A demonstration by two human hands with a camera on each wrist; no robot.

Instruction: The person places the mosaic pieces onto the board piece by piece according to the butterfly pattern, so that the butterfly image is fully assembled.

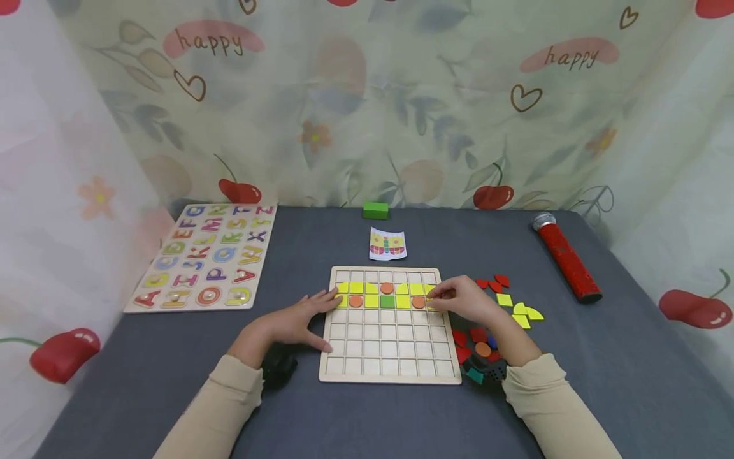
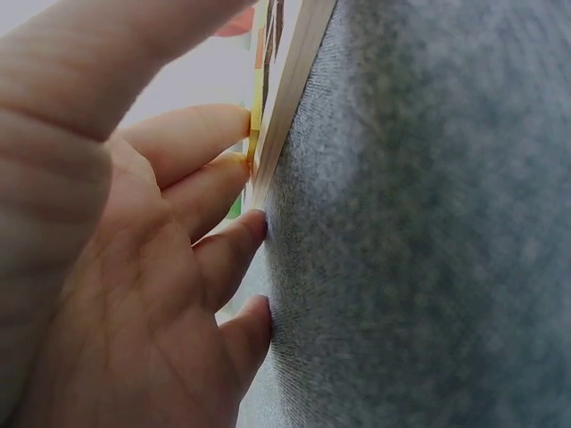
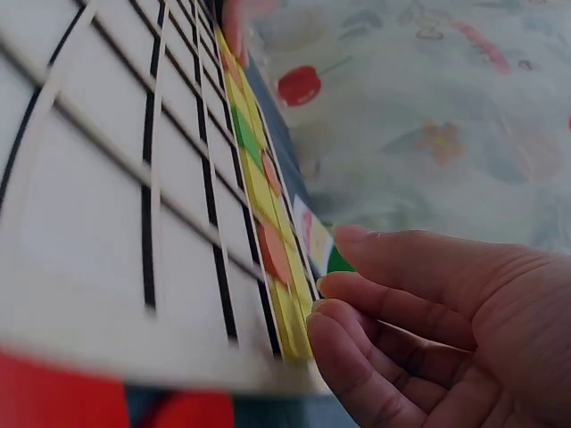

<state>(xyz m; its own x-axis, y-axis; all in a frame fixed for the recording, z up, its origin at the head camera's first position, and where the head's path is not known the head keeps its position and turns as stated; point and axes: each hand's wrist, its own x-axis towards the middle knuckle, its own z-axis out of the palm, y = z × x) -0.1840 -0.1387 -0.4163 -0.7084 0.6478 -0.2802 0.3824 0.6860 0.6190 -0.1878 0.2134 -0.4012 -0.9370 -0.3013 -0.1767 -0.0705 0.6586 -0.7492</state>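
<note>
A wooden grid board (image 1: 387, 366) lies flat between the hands. Two of its upper rows hold yellow pieces (image 1: 357, 287), orange circles (image 1: 356, 301) and a green square (image 1: 387, 301). My left hand (image 1: 294, 320) rests along the board's left edge, fingers extended, with fingertips touching a yellow piece in the left wrist view. At the right end of the filled rows is my right hand (image 1: 467, 298). Its fingertips touch the board's edge beside the last yellow piece (image 3: 293, 334), with nothing seen between thumb and fingers. Behind the board lies a butterfly picture card (image 1: 387, 244).
Loose yellow pieces (image 1: 504, 299), red pieces (image 1: 502, 280), an orange circle (image 1: 483, 349) and a teal piece (image 1: 474, 375) lie right of the board. Farther right is a red microphone (image 1: 568, 258). An alphabet puzzle (image 1: 206, 261) lies left, a green block (image 1: 375, 210) at the back.
</note>
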